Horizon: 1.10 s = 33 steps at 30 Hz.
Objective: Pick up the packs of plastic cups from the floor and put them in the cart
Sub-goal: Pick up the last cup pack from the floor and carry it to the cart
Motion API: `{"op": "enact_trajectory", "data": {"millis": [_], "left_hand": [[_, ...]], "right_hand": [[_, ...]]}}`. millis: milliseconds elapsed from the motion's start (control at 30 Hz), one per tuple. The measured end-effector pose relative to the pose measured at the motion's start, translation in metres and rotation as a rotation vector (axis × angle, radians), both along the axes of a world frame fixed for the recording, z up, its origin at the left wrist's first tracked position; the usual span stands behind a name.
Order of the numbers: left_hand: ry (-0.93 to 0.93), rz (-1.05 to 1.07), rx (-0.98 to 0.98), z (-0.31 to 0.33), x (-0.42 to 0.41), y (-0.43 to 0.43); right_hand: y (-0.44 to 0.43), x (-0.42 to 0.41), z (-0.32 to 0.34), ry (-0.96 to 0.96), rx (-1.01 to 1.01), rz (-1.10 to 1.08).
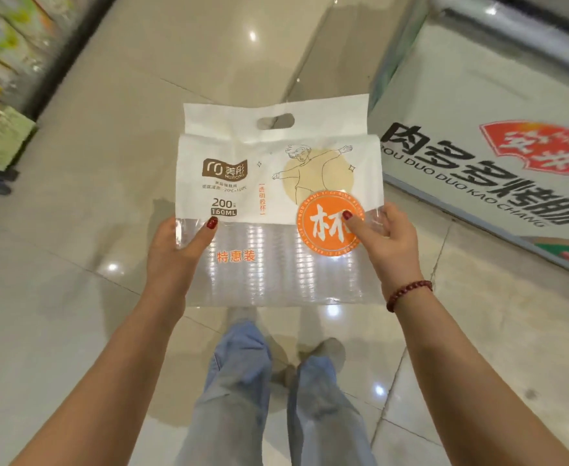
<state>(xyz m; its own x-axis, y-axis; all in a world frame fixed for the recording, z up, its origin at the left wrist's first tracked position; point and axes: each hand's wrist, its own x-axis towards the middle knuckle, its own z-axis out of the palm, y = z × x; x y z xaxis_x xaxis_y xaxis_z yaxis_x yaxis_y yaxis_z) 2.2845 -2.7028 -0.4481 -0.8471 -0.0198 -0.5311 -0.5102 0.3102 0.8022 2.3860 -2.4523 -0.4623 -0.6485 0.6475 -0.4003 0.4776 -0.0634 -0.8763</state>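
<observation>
A pack of plastic cups (276, 183) is held flat in front of me, above the floor. It is a white and clear bag with a cut-out handle at the top, an orange round label and stacks of clear cups showing through the lower half. My left hand (175, 250) grips its left edge with the thumb on top. My right hand (384, 243) grips the right edge, thumb on the orange label. No cart is in view.
A chest freezer (498, 136) with large printed lettering stands at the right. Shelves of boxed goods (0, 95) run along the left. Glossy beige floor tiles (91, 297) lie between them, and my legs in jeans (276, 398) are below the pack.
</observation>
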Motion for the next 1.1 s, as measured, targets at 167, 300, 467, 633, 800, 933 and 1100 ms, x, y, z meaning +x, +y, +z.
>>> {"op": "enact_trajectory", "data": {"millis": [167, 300, 467, 633, 800, 933, 1100], "left_hand": [[0.034, 0.094, 0.150, 0.085, -0.032, -0.024], [0.056, 0.088, 0.198, 0.134, -0.067, -0.048], [0.134, 0.089, 0.232, 0.172, -0.110, -0.064], [0.137, 0.131, 0.264, 0.193, -0.159, -0.049], [0.157, 0.134, 0.276, 0.202, -0.223, -0.010], [0.173, 0.130, 0.271, 0.213, -0.285, 0.029], [0.179, 0.160, 0.261, 0.222, -0.367, 0.063]], "right_hand": [[-0.026, -0.038, 0.082, 0.017, -0.039, -0.007], [-0.047, -0.074, 0.132, 0.065, -0.019, 0.013], [-0.067, -0.121, 0.171, 0.104, 0.015, 0.024], [-0.057, -0.174, 0.192, 0.119, 0.034, 0.037], [-0.018, -0.244, 0.200, 0.137, 0.044, 0.043], [0.022, -0.306, 0.210, 0.141, 0.040, 0.051], [0.059, -0.379, 0.223, 0.163, 0.008, 0.060]]}}
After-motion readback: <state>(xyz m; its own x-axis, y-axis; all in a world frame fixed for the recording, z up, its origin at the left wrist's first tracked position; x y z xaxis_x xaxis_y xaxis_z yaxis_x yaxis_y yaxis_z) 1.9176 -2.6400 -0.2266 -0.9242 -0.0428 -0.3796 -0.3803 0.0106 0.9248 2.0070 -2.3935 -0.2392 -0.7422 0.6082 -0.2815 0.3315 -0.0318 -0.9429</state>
